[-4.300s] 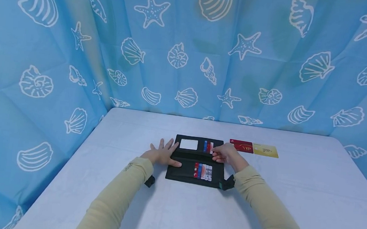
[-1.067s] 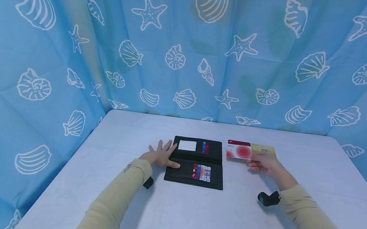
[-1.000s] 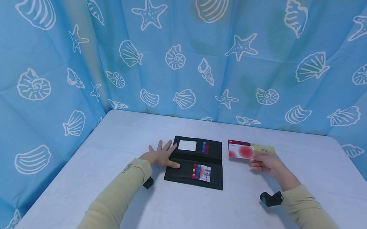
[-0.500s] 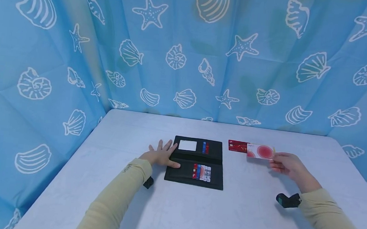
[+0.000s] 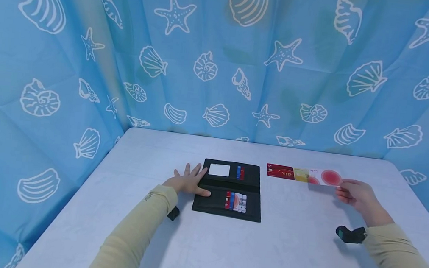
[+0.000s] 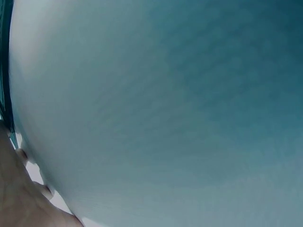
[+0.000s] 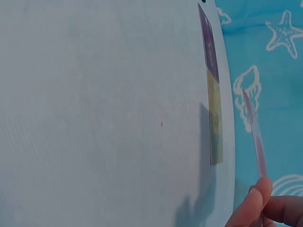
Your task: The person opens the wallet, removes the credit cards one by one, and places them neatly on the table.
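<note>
A black wallet [image 5: 226, 214] lies unfolded on the table, several cards showing in its slots and a white panel in the upper half. My left hand [image 5: 189, 183] rests on the wallet's left edge with fingers spread. To the right, my right hand [image 5: 358, 197] pinches a white card with a red circle [image 5: 330, 177] by its right end. In the right wrist view this white card [image 7: 255, 137] is held above the table, seen nearly edge-on. Below it lie a red VIP card [image 5: 281, 171] and a gold card [image 5: 301, 175], end to end; the white card partly covers the gold one.
The white table [image 5: 227, 254] reaches back to a blue curtain [image 5: 218, 87] printed with shells and starfish. A dark wrist device [image 5: 350, 234] juts from the right sleeve, and another [image 5: 173, 213] shows beside the left sleeve.
My right hand drew the white card from the wallet's upper slots and carried it rightward, past the red card and over the gold one. My left hand has stayed on the wallet.
</note>
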`<action>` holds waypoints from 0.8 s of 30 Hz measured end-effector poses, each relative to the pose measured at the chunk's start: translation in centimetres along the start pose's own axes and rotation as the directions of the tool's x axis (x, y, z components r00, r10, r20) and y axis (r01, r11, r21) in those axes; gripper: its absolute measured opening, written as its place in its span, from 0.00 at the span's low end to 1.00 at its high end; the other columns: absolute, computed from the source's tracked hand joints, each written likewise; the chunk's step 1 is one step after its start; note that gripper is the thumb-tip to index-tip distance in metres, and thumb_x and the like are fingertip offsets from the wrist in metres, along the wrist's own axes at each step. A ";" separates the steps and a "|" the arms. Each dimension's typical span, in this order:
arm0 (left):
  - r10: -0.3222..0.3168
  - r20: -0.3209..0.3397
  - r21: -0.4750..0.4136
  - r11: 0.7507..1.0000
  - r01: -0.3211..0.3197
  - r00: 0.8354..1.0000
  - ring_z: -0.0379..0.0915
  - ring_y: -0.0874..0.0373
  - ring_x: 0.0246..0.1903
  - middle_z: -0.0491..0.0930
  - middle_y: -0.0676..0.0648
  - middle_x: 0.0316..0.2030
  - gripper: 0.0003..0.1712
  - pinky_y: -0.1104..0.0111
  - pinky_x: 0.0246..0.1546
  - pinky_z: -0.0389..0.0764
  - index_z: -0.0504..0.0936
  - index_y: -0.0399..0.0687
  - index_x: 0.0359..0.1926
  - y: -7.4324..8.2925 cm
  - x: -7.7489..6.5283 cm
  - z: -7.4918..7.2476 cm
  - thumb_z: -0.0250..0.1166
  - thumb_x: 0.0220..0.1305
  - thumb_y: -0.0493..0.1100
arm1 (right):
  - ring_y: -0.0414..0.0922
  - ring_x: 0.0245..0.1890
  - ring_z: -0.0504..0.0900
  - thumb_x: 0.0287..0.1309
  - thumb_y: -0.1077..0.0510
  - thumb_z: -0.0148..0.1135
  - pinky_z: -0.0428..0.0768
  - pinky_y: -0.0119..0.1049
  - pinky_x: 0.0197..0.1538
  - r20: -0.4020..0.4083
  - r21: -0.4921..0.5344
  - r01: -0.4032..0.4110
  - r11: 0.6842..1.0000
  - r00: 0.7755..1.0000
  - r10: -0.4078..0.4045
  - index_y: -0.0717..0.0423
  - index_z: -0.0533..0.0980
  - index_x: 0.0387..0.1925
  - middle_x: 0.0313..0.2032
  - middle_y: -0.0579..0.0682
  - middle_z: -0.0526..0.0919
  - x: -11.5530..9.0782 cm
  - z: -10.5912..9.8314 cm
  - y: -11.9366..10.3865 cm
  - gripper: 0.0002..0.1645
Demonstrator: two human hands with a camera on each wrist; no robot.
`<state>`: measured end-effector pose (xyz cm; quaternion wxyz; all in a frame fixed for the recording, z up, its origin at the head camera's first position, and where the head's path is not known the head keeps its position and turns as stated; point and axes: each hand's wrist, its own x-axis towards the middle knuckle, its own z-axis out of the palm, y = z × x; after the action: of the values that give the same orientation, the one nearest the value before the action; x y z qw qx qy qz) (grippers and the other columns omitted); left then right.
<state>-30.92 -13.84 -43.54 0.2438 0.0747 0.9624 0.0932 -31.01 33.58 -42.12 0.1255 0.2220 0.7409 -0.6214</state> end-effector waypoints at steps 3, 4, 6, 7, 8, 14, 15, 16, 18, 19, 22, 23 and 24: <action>-0.004 0.002 0.004 1.000 0.004 1.000 0.19 0.42 0.69 0.31 0.48 0.72 0.55 0.38 0.61 0.30 0.39 0.60 0.72 0.0 0.0 0.0 0.57 0.51 0.71 | 0.36 0.23 0.79 0.65 0.56 0.46 0.80 0.30 0.34 -0.049 0.057 -0.029 0.998 0.998 0.032 0.65 0.44 0.69 0.19 0.40 0.74 0.2 -0.6 0.1 0.37; -0.004 0.003 0.004 1.000 0.004 1.000 0.19 0.42 0.69 0.31 0.48 0.72 0.55 0.38 0.61 0.30 0.39 0.60 0.72 0.0 0.0 0.0 0.57 0.51 0.71 | 0.36 0.22 0.79 0.65 0.56 0.47 0.80 0.30 0.34 -0.065 0.072 -0.034 0.997 0.997 0.039 0.65 0.45 0.68 0.19 0.40 0.74 0.2 -0.7 0.2 0.37; -0.005 0.006 0.006 1.000 0.005 1.000 0.19 0.42 0.69 0.31 0.48 0.72 0.55 0.38 0.61 0.30 0.39 0.60 0.72 0.0 0.0 0.0 0.57 0.51 0.72 | 0.36 0.22 0.79 0.65 0.57 0.47 0.81 0.30 0.33 -0.091 0.090 -0.042 0.995 0.995 0.051 0.64 0.47 0.68 0.18 0.40 0.74 0.3 -1.1 0.2 0.36; -0.006 0.007 0.009 1.000 0.006 1.000 0.19 0.42 0.69 0.31 0.48 0.72 0.55 0.38 0.61 0.30 0.39 0.60 0.72 0.0 0.0 0.0 0.56 0.51 0.72 | 0.36 0.21 0.79 0.64 0.57 0.47 0.81 0.30 0.33 -0.105 0.097 -0.047 0.994 0.993 0.057 0.64 0.47 0.68 0.18 0.41 0.74 0.4 -1.3 0.3 0.36; -0.007 0.006 0.009 1.000 0.007 1.000 0.19 0.42 0.69 0.31 0.48 0.72 0.55 0.38 0.61 0.30 0.39 0.60 0.72 0.0 0.0 0.0 0.56 0.51 0.72 | 0.37 0.21 0.79 0.64 0.57 0.47 0.81 0.31 0.33 -0.117 0.106 -0.050 0.993 0.991 0.062 0.64 0.48 0.68 0.17 0.41 0.74 0.5 -1.5 0.3 0.35; -0.011 0.006 0.013 1.000 0.011 1.000 0.19 0.42 0.69 0.30 0.48 0.72 0.55 0.38 0.61 0.30 0.38 0.60 0.72 0.0 0.1 0.0 0.56 0.51 0.72 | 0.36 0.18 0.78 0.64 0.61 0.45 0.81 0.32 0.31 -0.173 0.115 -0.074 0.991 0.981 0.093 0.67 0.51 0.66 0.16 0.43 0.73 1.3 -2.2 0.5 0.32; -0.010 0.006 0.014 1.000 0.010 1.000 0.19 0.42 0.69 0.30 0.48 0.72 0.55 0.38 0.61 0.30 0.38 0.60 0.72 -0.1 0.2 0.0 0.56 0.51 0.72 | 0.37 0.17 0.78 0.64 0.61 0.45 0.81 0.32 0.30 -0.178 0.121 -0.075 0.990 0.979 0.096 0.67 0.52 0.65 0.16 0.43 0.73 1.4 -2.3 0.5 0.31; -0.010 0.007 0.015 1.000 0.010 1.000 0.18 0.42 0.69 0.30 0.48 0.72 0.55 0.38 0.61 0.30 0.38 0.60 0.72 -0.1 0.2 0.0 0.56 0.51 0.72 | 0.37 0.17 0.78 0.64 0.62 0.45 0.81 0.32 0.30 -0.185 0.122 -0.078 0.989 0.978 0.100 0.68 0.55 0.63 0.15 0.43 0.73 1.5 -2.4 0.6 0.28; -0.008 0.006 0.016 1.000 0.008 1.000 0.19 0.42 0.69 0.30 0.48 0.72 0.55 0.38 0.61 0.30 0.38 0.60 0.72 -0.1 0.3 0.1 0.56 0.52 0.72 | 0.37 0.16 0.78 0.64 0.62 0.45 0.81 0.32 0.30 -0.196 0.134 -0.081 0.988 0.975 0.106 0.67 0.60 0.57 0.15 0.43 0.73 1.7 -2.6 0.6 0.21; -0.008 0.006 0.018 1.000 0.008 1.000 0.19 0.42 0.69 0.30 0.48 0.72 0.55 0.38 0.61 0.30 0.38 0.60 0.72 -0.1 0.3 0.1 0.56 0.52 0.72 | 0.37 0.16 0.78 0.64 0.63 0.45 0.81 0.32 0.29 -0.200 0.142 -0.082 0.986 0.974 0.110 0.66 0.61 0.55 0.15 0.43 0.72 1.8 -2.7 0.7 0.19; -0.012 0.006 0.017 1.000 0.012 1.000 0.19 0.42 0.69 0.30 0.48 0.72 0.55 0.38 0.61 0.30 0.38 0.60 0.72 -0.1 0.3 0.1 0.56 0.52 0.72 | 0.37 0.15 0.78 0.64 0.63 0.45 0.81 0.32 0.29 -0.209 0.138 -0.090 0.986 0.971 0.118 0.67 0.61 0.57 0.15 0.43 0.72 2.0 -2.9 0.8 0.21; -0.014 0.005 0.016 1.000 0.014 1.000 0.19 0.42 0.69 0.30 0.48 0.72 0.55 0.38 0.61 0.30 0.38 0.60 0.72 -0.1 0.3 0.2 0.56 0.51 0.72 | 0.37 0.15 0.78 0.64 0.63 0.45 0.81 0.32 0.29 -0.211 0.132 -0.092 0.987 0.970 0.118 0.68 0.58 0.60 0.15 0.43 0.72 2.0 -3.0 0.8 0.25; -0.016 0.005 0.016 1.000 0.016 1.000 0.19 0.42 0.69 0.31 0.48 0.72 0.55 0.38 0.61 0.30 0.38 0.61 0.72 -0.1 0.2 0.2 0.56 0.51 0.72 | 0.37 0.15 0.78 0.64 0.64 0.44 0.81 0.32 0.29 -0.213 0.130 -0.090 0.987 0.970 0.116 0.69 0.54 0.63 0.15 0.43 0.72 2.2 -3.0 0.9 0.28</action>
<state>-31.04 -13.86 -43.80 0.2462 0.0691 0.9631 0.0834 -32.18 37.01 -43.31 0.0615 0.3346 0.6991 -0.6289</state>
